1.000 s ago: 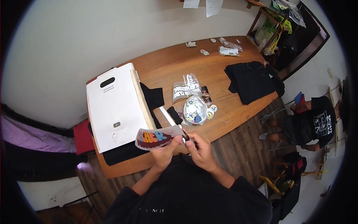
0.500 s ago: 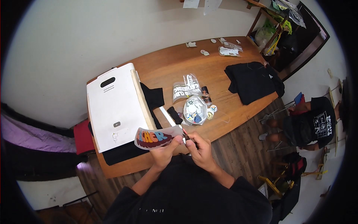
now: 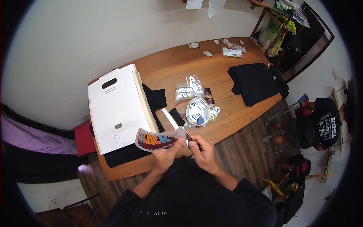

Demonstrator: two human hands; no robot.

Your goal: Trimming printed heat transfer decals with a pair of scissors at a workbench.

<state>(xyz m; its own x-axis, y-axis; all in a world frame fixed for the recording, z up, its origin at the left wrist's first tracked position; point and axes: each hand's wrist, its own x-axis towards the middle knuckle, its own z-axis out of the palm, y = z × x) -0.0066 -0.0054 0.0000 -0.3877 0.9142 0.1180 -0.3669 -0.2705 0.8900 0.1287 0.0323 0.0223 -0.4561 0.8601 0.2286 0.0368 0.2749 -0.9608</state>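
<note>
A translucent printed transfer sheet [image 3: 155,139] with orange, blue and maroon lettering is held up over the near table edge. My left hand [image 3: 166,155] is closed on its lower right part, thumb on top. My right hand [image 3: 205,153] meets it at the sheet's right end, fingers closed round a slim red and dark tool [image 3: 188,134], mostly hidden; its kind is unclear. A small white bit [image 3: 186,143] shows between the two thumbs.
A white heat press [image 3: 117,102] stands left over black cloth. Mid-table are a clear bag of round stickers [image 3: 198,113], another transfer sheet [image 3: 190,89] and a dark can [image 3: 209,97]. Folded black shirts [image 3: 257,83] lie right. A person in black [image 3: 317,125] sits beyond.
The lettered sheet has shifted slightly left and tilted a little between my hands. Both hands stay in nearly the same place. The person at right has moved slightly.
</note>
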